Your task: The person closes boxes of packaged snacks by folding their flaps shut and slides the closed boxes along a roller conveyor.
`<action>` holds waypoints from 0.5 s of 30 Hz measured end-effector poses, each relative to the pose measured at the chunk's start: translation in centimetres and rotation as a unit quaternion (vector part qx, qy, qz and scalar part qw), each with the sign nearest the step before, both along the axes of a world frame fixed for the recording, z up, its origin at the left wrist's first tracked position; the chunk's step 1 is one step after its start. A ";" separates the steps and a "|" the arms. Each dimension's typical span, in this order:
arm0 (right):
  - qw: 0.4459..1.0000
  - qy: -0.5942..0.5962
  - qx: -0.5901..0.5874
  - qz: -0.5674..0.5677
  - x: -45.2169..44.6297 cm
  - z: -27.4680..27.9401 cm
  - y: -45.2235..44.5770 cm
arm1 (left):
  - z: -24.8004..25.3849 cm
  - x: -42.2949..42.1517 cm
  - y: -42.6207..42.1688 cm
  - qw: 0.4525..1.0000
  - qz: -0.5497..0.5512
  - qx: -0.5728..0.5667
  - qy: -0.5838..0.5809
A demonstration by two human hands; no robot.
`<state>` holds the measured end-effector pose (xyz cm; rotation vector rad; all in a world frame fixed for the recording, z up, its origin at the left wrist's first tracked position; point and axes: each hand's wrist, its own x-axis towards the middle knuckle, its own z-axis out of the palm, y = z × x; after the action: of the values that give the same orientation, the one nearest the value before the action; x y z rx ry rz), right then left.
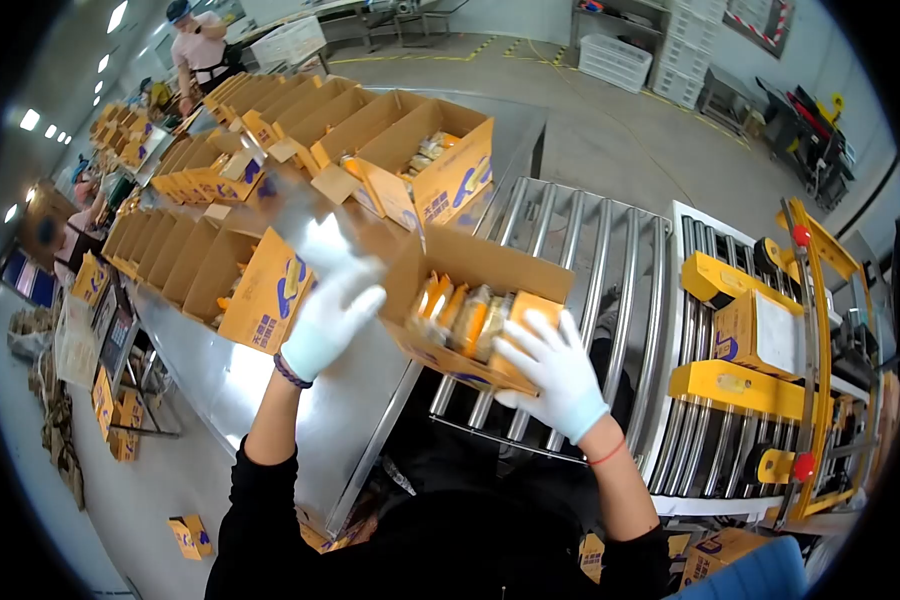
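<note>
An opened cardboard box point(485, 262) stands in front of me, partly over the metal table's edge and partly on the rollers. Orange and clear food packets point(467, 318) stand in a row inside it. My right hand point(555, 375), in a white glove, lies with spread fingers over the right end of this box. Left of the box, my left hand point(335, 305), also gloved, is blurred by motion; its fingers look stretched out and nothing is clearly seen in them. Beside that hand is a printed box point(267, 295) at the end of a row.
More open boxes point(375, 125) line the metal table point(235, 385). A roller conveyor point(590, 270) leads right to a machine with yellow guides point(740, 388), where a closed carton point(738, 330) sits. Another person point(202, 45) stands at the far left. White crates point(613, 62) are at the back.
</note>
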<state>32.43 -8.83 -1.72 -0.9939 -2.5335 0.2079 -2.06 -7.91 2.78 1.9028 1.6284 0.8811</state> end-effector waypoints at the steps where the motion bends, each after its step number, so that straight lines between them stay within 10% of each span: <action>1: 1.000 -0.010 -0.010 0.020 -0.1 -1.0 0.4 | -0.1 -0.3 0.3 0.986 -0.106 -0.116 -0.063; 5: 0.988 0.099 -0.101 0.061 2.1 -0.8 1.1 | 0.7 4.8 1.3 0.989 -0.073 -0.040 0.122; 8: 0.950 0.179 -0.239 0.087 3.2 -0.1 2.1 | -1.2 6.5 2.3 0.989 -0.080 0.118 0.024; 12: 0.921 0.231 -0.308 0.053 3.5 0.1 1.7 | -2.3 7.5 3.1 0.981 -0.147 0.051 0.115; 15: 0.995 0.048 0.002 -0.088 1.5 2.4 2.8 | -4.3 9.2 6.0 0.959 -0.081 0.129 0.239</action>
<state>33.92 -6.05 0.65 -1.1702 -2.3446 0.1926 7.11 -1.95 -1.51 2.5462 1.6408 0.6175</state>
